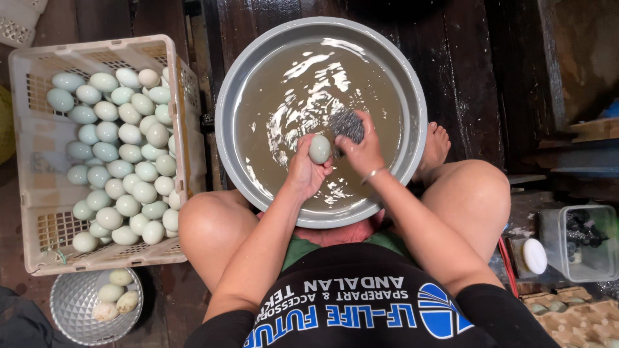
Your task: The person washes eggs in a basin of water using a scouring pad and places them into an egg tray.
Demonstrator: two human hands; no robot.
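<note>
Scrubbing egg [320,149] in L hand [303,173] w/ scourer [348,125], R hand [363,151].

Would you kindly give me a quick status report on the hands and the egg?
Left hand holds egg over basin of murky water. Right hand grips scrubber beside the egg. Crate of eggs at left. Nothing in the way.

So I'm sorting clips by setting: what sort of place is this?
Probably a home or small workshop where eggs get washed by hand. A crate full of pale eggs sits on a dark plank floor beside a basin of murky water.
</note>
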